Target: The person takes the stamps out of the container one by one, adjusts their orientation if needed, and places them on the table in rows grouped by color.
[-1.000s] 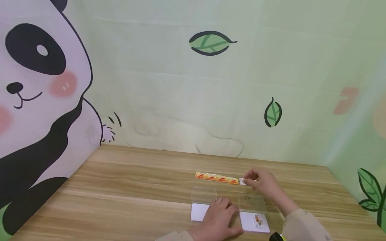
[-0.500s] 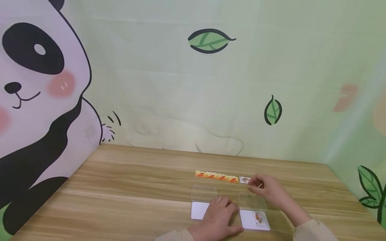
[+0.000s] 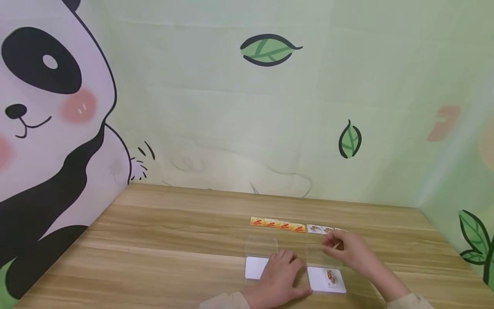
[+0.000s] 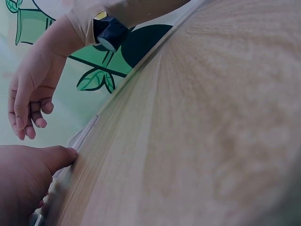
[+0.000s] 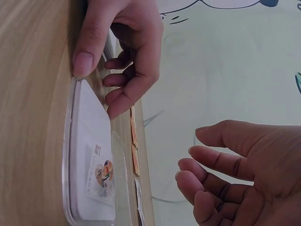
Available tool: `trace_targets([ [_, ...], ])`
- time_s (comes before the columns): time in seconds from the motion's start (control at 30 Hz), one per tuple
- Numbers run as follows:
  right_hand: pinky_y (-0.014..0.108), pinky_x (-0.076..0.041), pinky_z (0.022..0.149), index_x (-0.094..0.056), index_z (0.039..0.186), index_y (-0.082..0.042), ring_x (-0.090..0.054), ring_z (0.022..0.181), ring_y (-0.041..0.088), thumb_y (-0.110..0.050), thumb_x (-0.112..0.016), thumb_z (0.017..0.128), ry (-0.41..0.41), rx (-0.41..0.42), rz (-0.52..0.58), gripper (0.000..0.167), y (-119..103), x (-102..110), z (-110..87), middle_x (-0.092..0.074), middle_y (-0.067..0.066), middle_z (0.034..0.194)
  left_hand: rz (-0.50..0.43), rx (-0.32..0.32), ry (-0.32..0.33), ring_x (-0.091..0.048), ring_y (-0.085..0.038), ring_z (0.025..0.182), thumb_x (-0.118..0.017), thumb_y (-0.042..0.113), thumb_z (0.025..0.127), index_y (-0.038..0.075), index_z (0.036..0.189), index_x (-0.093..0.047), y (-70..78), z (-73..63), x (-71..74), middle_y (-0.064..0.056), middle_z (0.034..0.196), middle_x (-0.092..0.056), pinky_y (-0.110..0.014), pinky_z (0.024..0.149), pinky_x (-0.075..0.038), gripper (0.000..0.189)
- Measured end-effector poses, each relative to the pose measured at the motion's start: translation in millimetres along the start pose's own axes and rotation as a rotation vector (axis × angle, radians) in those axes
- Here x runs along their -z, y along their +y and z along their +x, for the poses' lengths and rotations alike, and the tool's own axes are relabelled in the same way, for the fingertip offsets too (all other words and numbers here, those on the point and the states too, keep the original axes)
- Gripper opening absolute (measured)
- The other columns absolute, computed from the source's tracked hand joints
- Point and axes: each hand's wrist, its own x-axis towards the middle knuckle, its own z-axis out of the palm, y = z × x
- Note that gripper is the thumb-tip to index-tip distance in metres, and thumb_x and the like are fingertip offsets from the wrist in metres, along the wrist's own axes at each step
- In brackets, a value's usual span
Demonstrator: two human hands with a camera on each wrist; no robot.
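Note:
My right hand (image 3: 351, 249) hovers over the clear raised lid of the right-hand case, fingers loosely bent; in the right wrist view nothing shows in its fingers (image 5: 211, 157). That shallow plastic case (image 3: 316, 281) holds white backing and a small stamp-like picture (image 3: 330, 279). At the case's left edge, my left hand (image 3: 279, 274) rests with its thumb touching the near corner. A second case (image 3: 254, 267) with white backing lies left, partly hidden by that hand. Farther back, several orange stamp-like pieces (image 3: 283, 225) and white picture pieces (image 3: 314, 229) form a row.
The wooden table (image 3: 173, 240) runs back to a pale green printed backdrop (image 3: 216, 107). A large panda picture (image 3: 96, 141) covers the left side. On the right wrist sits a dark strapped device (image 4: 110, 34), seen in the left wrist view.
My right hand has moved right and nearer, away from the row's first white piece. More white pieces now show at the row's right end. My left hand stays in place.

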Motion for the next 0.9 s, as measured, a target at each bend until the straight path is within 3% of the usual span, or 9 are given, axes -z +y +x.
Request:
trace_targets([
  [0.47, 0.019, -0.049, 0.061, -0.065, 0.091, -0.004, -0.052, 0.068, -0.003, -0.015, -0.069, 0.086, -0.057, 0.008, 0.038, 0.012, 9, -4, -14.3, -0.065, 0.001, 0.083, -0.001, 0.005, -0.005, -0.048, -0.009, 0.105, -0.070, 0.057, 0.078, 0.025, 0.111, -0.063, 0.2, 0.3, -1.1, 0.008, 0.107, -0.053, -0.026, 0.089, -0.040, 0.047],
  [0.9, 0.019, -0.048, 0.060, -0.066, 0.091, -0.002, -0.052, 0.068, -0.005, -0.013, -0.070, 0.084, -0.060, 0.003, 0.060, 0.014, 24, -8, -25.1, -0.066, 0.002, 0.084, -0.014, 0.012, -0.018, -0.048, -0.010, 0.107, -0.070, 0.056, 0.079, 0.025, 0.111, -0.064, 0.8, 1.2, 0.5, 0.007, 0.110, -0.055, -0.028, 0.091, -0.041, 0.045],
])
